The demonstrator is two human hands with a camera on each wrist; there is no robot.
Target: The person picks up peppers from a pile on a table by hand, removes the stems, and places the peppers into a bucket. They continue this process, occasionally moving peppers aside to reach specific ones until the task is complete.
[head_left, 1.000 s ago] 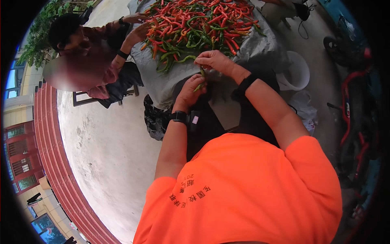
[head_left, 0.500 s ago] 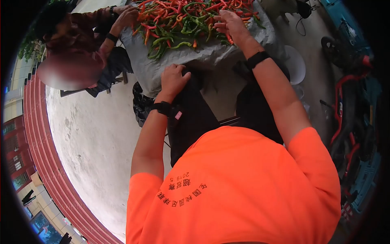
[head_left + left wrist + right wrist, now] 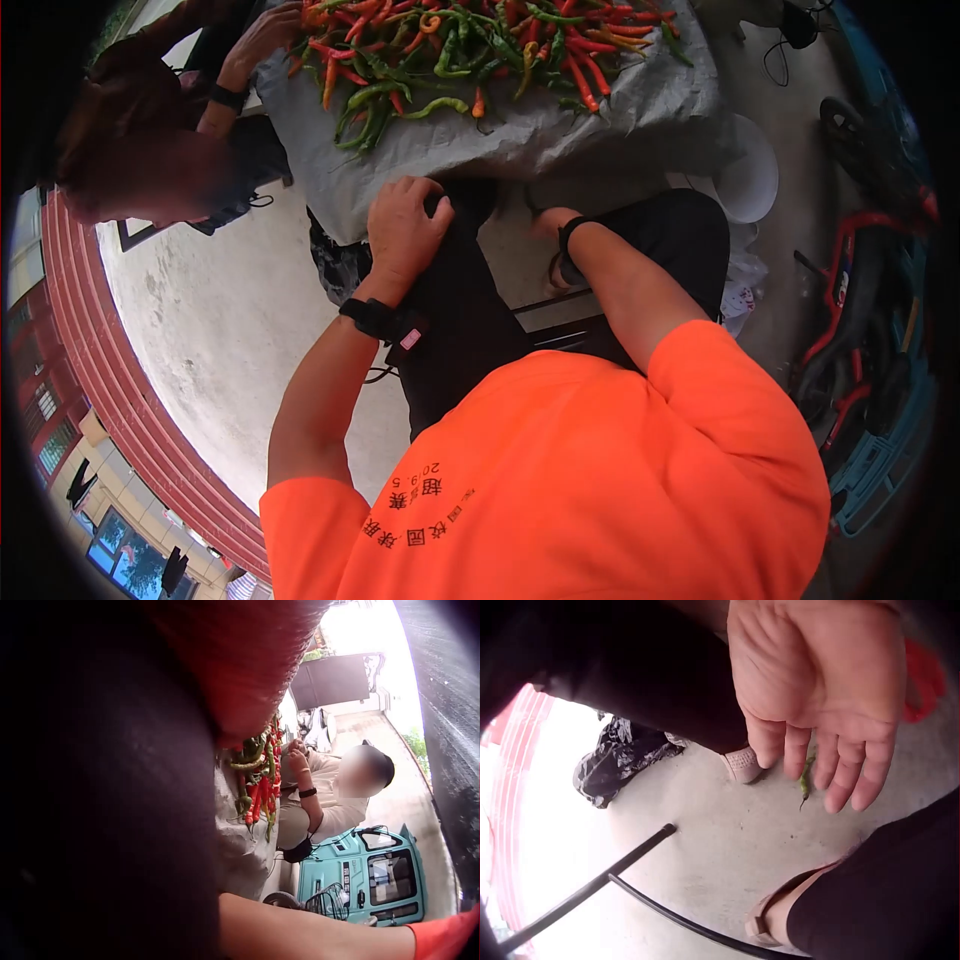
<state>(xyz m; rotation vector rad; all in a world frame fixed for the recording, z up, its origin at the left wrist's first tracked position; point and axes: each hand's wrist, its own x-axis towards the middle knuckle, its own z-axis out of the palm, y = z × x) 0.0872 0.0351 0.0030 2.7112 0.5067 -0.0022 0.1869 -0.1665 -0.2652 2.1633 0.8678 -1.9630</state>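
Note:
My left hand (image 3: pixel 405 225) rests on my left knee beside the table edge, holding nothing. Down between my knees reaches my right hand (image 3: pixel 821 690), palm showing and fingers extended, nothing gripped. Just past its fingertips in the right wrist view, a green chili pepper (image 3: pixel 805 782) lies on the concrete floor, partly hidden by the fingers. In the head view the right hand's fingers are partly out of sight below the table edge. A heap of red and green chili peppers (image 3: pixel 450 60) covers the grey sheet (image 3: pixel 330 150) on the table.
Another person's hand (image 3: pixel 265 40) is at the heap's left side. A white bucket (image 3: pixel 755 175) stands right of my knee. A black plastic bag (image 3: pixel 619 761) and black metal bars (image 3: pixel 585 892) are low down near my legs. A seated person (image 3: pixel 322 776) is across the table.
Both hands held a green chili pepper at first. Then they parted: the left went to my knee, the right over the heap. Now the right hand is lowered between my knees.

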